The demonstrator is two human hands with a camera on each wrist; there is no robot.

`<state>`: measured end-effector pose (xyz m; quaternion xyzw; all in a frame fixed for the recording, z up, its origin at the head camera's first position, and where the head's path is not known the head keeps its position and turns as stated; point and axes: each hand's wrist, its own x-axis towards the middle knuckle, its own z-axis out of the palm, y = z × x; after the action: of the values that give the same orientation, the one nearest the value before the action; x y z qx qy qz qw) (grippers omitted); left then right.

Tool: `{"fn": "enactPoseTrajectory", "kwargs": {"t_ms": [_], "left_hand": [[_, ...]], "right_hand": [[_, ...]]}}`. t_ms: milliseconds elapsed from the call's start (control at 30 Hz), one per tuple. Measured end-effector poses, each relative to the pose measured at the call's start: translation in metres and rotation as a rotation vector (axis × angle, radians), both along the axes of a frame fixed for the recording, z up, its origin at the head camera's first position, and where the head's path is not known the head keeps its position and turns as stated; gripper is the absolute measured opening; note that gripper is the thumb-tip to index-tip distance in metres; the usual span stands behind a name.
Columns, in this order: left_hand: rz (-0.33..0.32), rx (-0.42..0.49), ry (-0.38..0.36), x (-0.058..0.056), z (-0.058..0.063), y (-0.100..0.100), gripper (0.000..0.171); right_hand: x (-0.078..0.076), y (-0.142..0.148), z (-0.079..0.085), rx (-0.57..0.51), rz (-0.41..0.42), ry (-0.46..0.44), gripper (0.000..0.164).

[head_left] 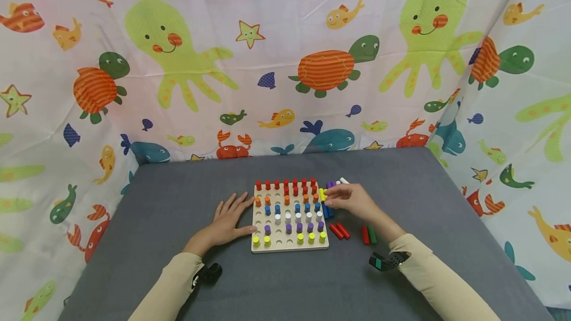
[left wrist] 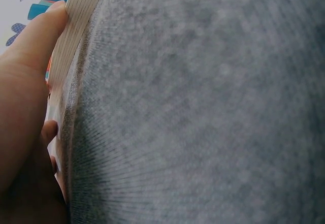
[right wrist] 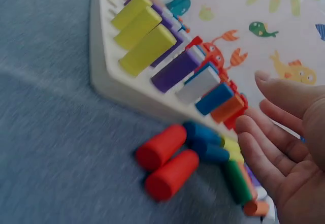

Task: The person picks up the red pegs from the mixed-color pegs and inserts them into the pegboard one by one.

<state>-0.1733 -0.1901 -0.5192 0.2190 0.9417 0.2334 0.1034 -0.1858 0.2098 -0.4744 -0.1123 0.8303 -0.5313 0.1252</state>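
A wooden pegboard [head_left: 290,250] lies on the grey table, with rows of red, orange, blue, white, purple and yellow pegs standing in it and some holes bare. Beside its left edge my left hand [head_left: 227,222] lies with fingers spread, the thumb [left wrist: 38,38] touching the board's side. My right hand [head_left: 352,199] hovers at the board's right edge, over loose yellow pegs [head_left: 322,194] and blue pegs [head_left: 328,212]. In the right wrist view its thumb stands apart from the loosely bent fingers [right wrist: 266,155], and nothing shows between them.
Two loose red pegs [right wrist: 172,176] lie right of the board. Farther right are another red peg [head_left: 366,236] and a green peg [head_left: 372,235]. Loose purple pegs [head_left: 330,184] and a white peg [head_left: 344,181] lie behind my right hand. A patterned curtain [head_left: 276,63] hangs behind the table.
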Motion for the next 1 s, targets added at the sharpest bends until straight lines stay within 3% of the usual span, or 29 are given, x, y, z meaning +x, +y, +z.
{"fn": "enactPoseTrajectory", "kwargs": {"t_ms": [433,733,1000], "left_hand": [[0.000,0.001,0.001,-0.001,0.000,-0.001,0.089],[-0.001,-0.007,-0.001,-0.001,0.000,0.000,0.089],[0.000,0.008,0.003,0.000,0.000,0.000,0.089]], "right_hand": [[0.020,0.030,-0.017,0.080,0.128,-0.017,0.039],[0.024,0.037,-0.024,0.112,0.167,-0.031,0.037],[0.026,0.035,-0.030,0.127,0.216,0.022,0.033]]}}
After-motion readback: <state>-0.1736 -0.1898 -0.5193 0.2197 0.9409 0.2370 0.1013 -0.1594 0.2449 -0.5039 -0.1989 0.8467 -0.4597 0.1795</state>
